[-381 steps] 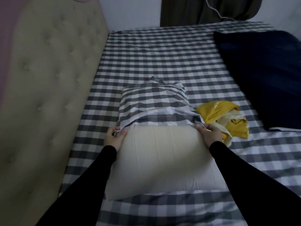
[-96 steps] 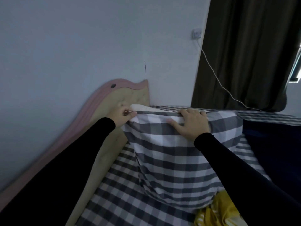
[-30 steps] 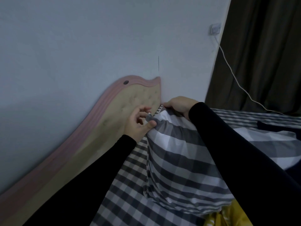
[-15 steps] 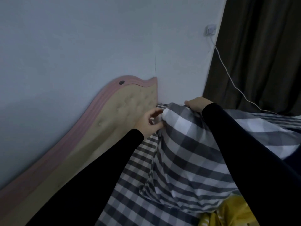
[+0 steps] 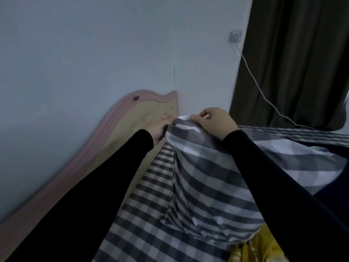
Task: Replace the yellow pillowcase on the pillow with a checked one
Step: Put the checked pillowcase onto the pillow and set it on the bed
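The pillow stands on end on the bed, wholly covered by the grey-and-white checked pillowcase (image 5: 204,182). My left hand (image 5: 160,127) pinches the case's upper left corner next to the headboard. My right hand (image 5: 215,123) grips the top edge of the case just to the right, fingers curled into the cloth. No bare pillow shows. The crumpled yellow pillowcase (image 5: 253,250) lies on the bed at the lower right, partly hidden by my right sleeve.
A pink-rimmed tufted headboard (image 5: 132,118) runs along the left against a pale wall. The bed carries a small-checked sheet (image 5: 143,214). A dark blanket (image 5: 330,146) lies at the right. A white cable (image 5: 264,95) hangs from a wall socket beside a dark curtain (image 5: 294,59).
My hands came closer together at the top left corner of the case; the right hand slid left along the top edge. The pillow stays upright.
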Motion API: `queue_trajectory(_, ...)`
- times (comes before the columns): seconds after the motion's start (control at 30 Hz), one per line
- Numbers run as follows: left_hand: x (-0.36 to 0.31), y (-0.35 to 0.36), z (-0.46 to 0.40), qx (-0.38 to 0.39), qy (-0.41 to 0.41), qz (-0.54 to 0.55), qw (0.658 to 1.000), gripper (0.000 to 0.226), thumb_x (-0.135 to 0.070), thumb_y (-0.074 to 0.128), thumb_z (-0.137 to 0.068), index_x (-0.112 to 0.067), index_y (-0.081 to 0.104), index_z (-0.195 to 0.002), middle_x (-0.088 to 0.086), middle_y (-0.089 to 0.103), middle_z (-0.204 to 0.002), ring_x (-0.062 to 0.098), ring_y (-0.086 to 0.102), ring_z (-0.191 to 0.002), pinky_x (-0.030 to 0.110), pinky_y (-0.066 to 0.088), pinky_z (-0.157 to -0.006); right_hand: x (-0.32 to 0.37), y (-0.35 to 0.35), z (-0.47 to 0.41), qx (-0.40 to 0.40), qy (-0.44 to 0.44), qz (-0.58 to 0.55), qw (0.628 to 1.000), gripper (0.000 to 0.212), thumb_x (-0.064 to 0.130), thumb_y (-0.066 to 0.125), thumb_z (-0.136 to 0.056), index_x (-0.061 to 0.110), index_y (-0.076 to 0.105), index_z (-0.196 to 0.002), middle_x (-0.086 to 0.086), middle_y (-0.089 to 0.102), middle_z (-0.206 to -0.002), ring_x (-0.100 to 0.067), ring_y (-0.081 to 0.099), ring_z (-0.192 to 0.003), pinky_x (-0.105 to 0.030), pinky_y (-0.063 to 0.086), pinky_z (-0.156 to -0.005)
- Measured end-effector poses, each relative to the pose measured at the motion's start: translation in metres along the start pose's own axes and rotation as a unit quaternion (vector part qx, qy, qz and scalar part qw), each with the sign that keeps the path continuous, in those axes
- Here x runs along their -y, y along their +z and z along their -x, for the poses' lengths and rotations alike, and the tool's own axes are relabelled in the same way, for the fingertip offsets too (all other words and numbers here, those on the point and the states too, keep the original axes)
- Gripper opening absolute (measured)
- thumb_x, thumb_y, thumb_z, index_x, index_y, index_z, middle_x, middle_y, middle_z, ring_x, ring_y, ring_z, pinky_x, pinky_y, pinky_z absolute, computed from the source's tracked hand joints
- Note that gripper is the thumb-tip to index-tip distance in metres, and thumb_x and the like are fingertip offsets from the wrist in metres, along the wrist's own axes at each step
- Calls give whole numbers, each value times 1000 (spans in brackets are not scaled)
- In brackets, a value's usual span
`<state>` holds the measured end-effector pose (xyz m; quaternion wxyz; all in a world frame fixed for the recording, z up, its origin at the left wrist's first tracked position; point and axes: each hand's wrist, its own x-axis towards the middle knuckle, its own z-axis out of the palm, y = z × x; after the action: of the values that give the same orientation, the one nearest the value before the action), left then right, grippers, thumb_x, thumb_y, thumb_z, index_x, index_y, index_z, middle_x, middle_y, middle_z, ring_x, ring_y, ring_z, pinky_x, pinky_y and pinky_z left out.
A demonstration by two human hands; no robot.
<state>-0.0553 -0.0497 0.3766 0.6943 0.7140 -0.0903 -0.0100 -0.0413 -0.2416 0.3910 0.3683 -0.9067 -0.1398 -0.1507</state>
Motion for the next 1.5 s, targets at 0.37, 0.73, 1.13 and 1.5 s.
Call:
queue_trajectory(0.37, -9, -2, -12, 33, 16, -129, 991, 29, -39, 66, -77, -12, 55, -77, -3, 63, -66, 8, 58, -59, 19, 47, -59, -36, 2, 20, 0, -10, -42, 999, 22, 31, 62, -90, 15, 55, -76, 3, 57, -66, -14, 52, -64, -21, 34, -56)
queue_trajectory(0.73, 4, 32, 26, 49, 325, -488, 809, 48, -68, 68, -67, -29, 65, -96, -10, 62, -99, 7, 57, -93, 25, 45, -80, -26, 11, -8, 100, 123, 61, 985, 43, 44, 41, -99, 9, 67, -99, -21, 62, -119, -32, 56, -114, -29, 40, -82)
queue_trajectory(1.13, 6, 58, -28, -65, 103, -674, 728, 73, -88, 34, -70, -25, 62, -96, -4, 60, -102, 21, 55, -100, 45, 37, -94, -103, -86, 40, -48, 163, 138, 976, 41, 67, 46, -75, 31, 65, -80, 4, 66, -90, -25, 59, -96, -51, 35, -101)
queue_trajectory(1.5, 12, 69, -39, 39, 59, -614, 786, 91, -92, 29, -66, -32, 53, -130, 0, 59, -130, 24, 56, -112, 32, 43, -81, -170, -109, 100, -143, 155, -16, 977, 41, 42, 64, -86, 12, 66, -113, -1, 64, -103, -18, 59, -100, -25, 40, -82)
